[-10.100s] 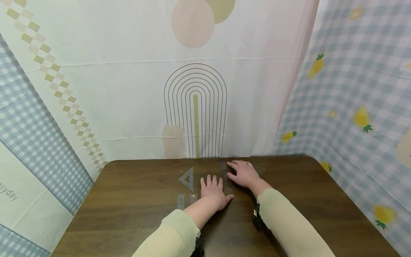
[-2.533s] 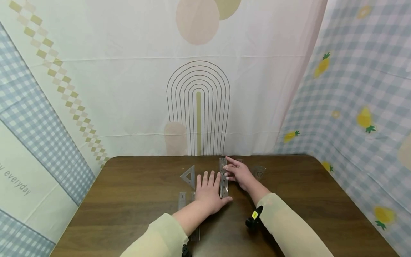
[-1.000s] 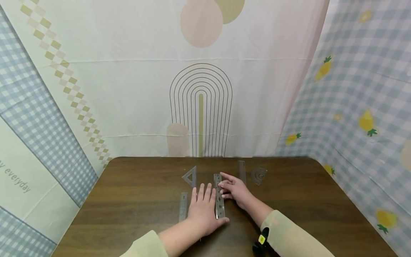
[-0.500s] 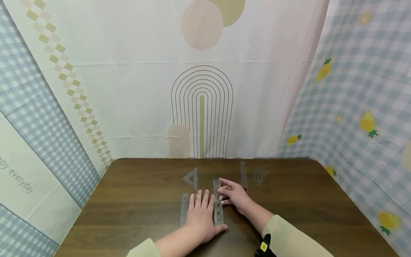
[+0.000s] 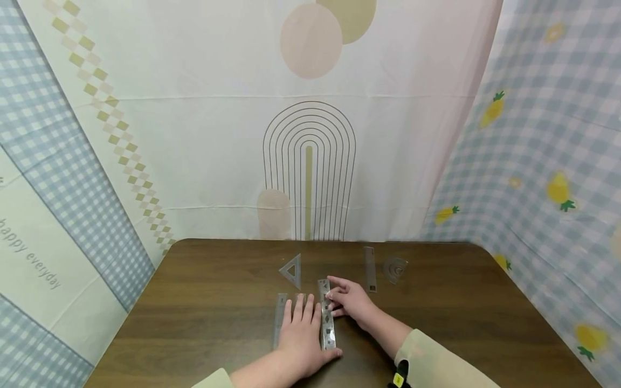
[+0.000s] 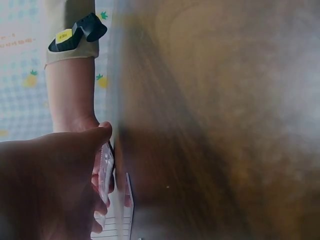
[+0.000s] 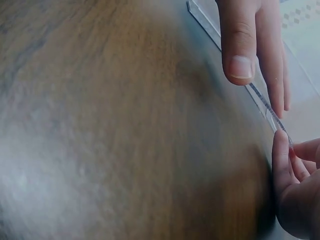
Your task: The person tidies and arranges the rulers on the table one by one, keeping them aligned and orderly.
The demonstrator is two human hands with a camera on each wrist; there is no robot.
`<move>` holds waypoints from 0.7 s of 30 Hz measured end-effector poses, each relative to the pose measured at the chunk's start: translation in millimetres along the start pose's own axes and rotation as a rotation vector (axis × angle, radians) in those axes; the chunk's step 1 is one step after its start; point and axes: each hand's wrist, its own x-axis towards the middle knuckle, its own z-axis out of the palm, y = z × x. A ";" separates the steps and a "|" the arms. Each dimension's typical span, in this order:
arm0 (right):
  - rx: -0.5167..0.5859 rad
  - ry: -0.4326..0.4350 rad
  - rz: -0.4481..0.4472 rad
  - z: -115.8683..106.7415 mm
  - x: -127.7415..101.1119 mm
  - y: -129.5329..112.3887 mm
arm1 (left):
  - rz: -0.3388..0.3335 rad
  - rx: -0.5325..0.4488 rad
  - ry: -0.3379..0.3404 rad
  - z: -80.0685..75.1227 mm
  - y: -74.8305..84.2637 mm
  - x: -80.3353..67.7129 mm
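In the head view a clear stencil ruler (image 5: 328, 331) with shaped cut-outs lies lengthwise between the two hands. My right hand (image 5: 353, 303) pinches its right edge near the far end, index finger extended along the tip. In the right wrist view the thumb and a finger meet at the edge of the ruler (image 7: 267, 105). My left hand (image 5: 302, 337) lies palm down with straight fingers along the ruler's left side, its thumb by the near end. A second clear ruler (image 5: 280, 318) lies left of that hand, partly covered by it.
Beyond the left hand lies a clear set square (image 5: 292, 271). Further right are another clear ruler (image 5: 370, 269) and a clear protractor (image 5: 395, 269). The brown wooden table (image 5: 194, 307) ends at a patterned cloth backdrop (image 5: 218, 161).
Both hands have drawn the stencil ruler back from the far edge towards the person and slightly left. The ruler and protractor at the right, formerly partly hidden by the right hand, now show fully.
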 end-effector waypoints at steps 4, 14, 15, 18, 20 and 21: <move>-0.025 -0.017 -0.010 2.2 -2.2 0.0 | 0.004 0.012 -0.029 -0.3 -1.1 -1.8; -0.100 -0.041 -0.027 8.1 -5.6 1.4 | 0.004 -0.003 -0.061 -1.2 -1.4 -8.4; -0.109 -0.042 -0.027 8.4 -5.7 1.2 | 0.003 -0.001 -0.064 -1.1 -1.5 -8.9; -0.140 -0.045 -0.020 8.1 -6.0 0.3 | 0.001 0.005 -0.072 -1.2 -2.0 -9.9; -0.155 -0.048 -0.016 7.4 -6.1 0.0 | 0.000 0.006 -0.078 -2.0 -2.1 -10.5; -0.165 -0.049 -0.014 7.1 -6.4 -0.4 | -0.001 0.005 -0.082 -2.3 -2.2 -10.9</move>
